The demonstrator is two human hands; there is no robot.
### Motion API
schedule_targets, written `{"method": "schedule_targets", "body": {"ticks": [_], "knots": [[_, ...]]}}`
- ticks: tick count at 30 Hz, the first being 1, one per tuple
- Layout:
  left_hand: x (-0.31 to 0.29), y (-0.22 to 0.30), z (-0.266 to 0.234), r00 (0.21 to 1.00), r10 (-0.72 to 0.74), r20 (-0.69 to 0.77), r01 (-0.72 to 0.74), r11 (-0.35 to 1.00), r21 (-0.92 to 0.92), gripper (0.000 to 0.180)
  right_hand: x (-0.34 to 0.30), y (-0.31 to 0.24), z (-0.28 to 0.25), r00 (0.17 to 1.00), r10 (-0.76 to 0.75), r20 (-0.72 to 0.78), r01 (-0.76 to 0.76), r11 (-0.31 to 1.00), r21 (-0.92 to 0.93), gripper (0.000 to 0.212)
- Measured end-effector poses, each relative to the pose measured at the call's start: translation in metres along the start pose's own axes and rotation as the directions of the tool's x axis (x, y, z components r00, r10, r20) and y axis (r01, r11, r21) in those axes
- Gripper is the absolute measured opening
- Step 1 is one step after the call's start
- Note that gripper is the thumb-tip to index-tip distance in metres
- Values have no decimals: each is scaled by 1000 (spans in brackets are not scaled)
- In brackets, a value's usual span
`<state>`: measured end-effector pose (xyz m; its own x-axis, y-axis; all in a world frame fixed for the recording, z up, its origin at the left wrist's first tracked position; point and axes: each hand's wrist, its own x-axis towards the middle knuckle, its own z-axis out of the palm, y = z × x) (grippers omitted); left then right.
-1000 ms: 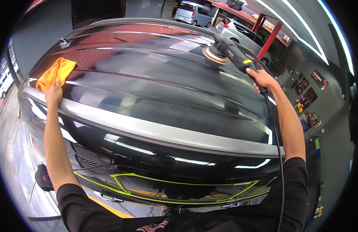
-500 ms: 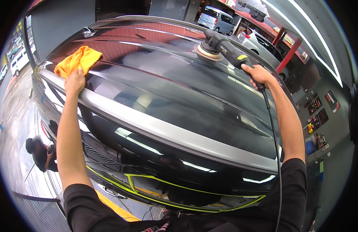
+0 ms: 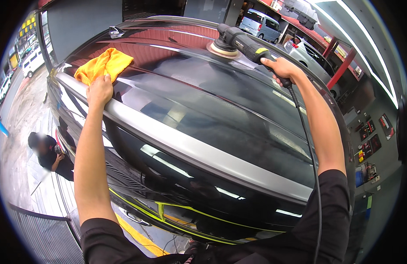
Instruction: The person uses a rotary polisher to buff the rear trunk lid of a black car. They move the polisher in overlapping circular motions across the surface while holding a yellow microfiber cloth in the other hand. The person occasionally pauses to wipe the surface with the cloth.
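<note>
My right hand [image 3: 280, 70] is wrapped around the rear handle of a black power polisher [image 3: 243, 42]. Its round pale pad [image 3: 223, 51] rests on the far part of the glossy black car roof [image 3: 203, 101]. From the handle's end a black cord [image 3: 305, 132] hangs down past my right arm. At the near left edge of the roof, my left hand [image 3: 100, 91] is closed on the lower edge of a bunched orange microfiber cloth [image 3: 104, 66]. That hand also lies against the silver roof rail [image 3: 168, 136]; its fingertips are partly hidden.
Yellow-green masking tape [image 3: 161, 211] lines the car's side below me. A person in dark clothes [image 3: 52, 152] stands at the left near the car, holding something dark. A blue van [image 3: 259, 24] and a silver car [image 3: 311, 57] are parked beyond. Tools hang on the right wall [image 3: 383, 154].
The polisher has slid left across the roof in my right hand. My left hand and the orange cloth keep their place on the car, while the whole view has shifted slightly.
</note>
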<state>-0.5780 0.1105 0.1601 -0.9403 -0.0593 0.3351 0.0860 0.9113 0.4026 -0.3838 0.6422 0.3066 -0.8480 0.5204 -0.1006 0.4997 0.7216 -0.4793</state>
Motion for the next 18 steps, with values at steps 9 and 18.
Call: {"method": "schedule_targets", "body": {"ticks": [9,18], "knots": [[-1,5,-2,1000,-8,-1,8,1000,-7,56,34,-34,21,999,-52,-2,51,999,-16,71],[2,6,0,1000,-12,3,12,1000,2,56,48,-78,39,996,-92,20,92,996,6,64]]}}
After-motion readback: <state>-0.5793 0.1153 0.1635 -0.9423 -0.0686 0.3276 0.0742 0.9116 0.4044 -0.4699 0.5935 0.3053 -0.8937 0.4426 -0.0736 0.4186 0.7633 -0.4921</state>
